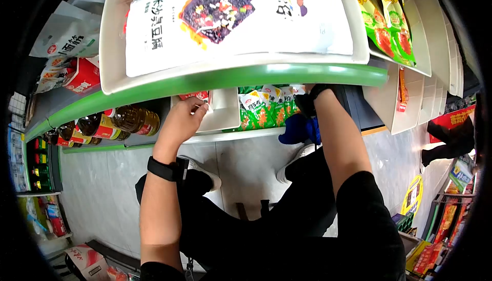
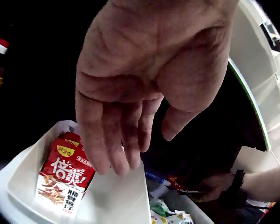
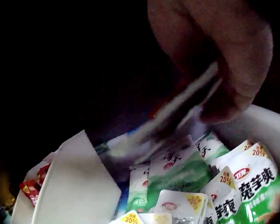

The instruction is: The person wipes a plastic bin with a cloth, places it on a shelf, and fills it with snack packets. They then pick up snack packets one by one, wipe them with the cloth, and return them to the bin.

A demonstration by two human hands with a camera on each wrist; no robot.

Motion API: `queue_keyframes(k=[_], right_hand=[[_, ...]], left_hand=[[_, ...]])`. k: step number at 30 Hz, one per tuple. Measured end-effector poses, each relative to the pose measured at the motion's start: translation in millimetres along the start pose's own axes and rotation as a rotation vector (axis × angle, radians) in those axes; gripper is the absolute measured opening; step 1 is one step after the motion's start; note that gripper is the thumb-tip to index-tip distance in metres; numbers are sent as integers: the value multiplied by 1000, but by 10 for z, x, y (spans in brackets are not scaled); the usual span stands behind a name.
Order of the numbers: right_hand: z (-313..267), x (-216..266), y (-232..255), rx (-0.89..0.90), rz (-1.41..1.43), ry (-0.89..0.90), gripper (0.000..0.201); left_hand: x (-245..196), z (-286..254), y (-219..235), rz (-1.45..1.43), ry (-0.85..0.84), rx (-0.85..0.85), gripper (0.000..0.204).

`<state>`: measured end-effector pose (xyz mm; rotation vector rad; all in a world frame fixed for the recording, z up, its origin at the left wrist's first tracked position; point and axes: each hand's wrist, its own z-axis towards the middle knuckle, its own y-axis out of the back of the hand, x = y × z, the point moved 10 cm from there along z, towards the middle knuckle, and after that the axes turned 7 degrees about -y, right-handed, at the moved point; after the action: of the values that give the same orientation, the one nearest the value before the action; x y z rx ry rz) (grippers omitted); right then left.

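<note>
My left hand (image 1: 187,119) reaches over a white bin (image 1: 221,112) on the lower shelf. In the left wrist view the hand (image 2: 144,79) hangs with relaxed fingers above the bin (image 2: 114,200), holding nothing, beside red snack packets (image 2: 65,172). Mostly hidden under the upper shelf in the head view, my right hand shows in the right wrist view (image 3: 224,56), where it pinches thin, blurred packets (image 3: 163,116) by their edges. Beneath it lie green-and-white packets (image 3: 177,168), several marked 20%. The left wrist view shows a red packet (image 2: 179,183) at the right hand (image 2: 214,186).
An upper shelf with a green edge (image 1: 225,77) overhangs both hands, carrying a tray of large white bags (image 1: 287,25). Dark oil bottles (image 1: 134,120) stand left of the lower bin. A blue item (image 1: 300,130) hangs by the right wrist. White dividers (image 1: 384,99) are at the right.
</note>
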<state>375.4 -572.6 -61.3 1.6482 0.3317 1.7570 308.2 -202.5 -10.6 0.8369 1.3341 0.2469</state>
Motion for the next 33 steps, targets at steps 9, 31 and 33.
queue_keyframes(k=[9,31,33], right_hand=[[-64,285,133,-116,-348,322,16],[-914,1087,98,251,308,5,14],[-920,1067,103,224,262,33,14]], left_hand=[[608,123,-12,237,84,24,30],[1157,616,-10,732,276,51,49],[1217,585,-46,771,310,87,44]])
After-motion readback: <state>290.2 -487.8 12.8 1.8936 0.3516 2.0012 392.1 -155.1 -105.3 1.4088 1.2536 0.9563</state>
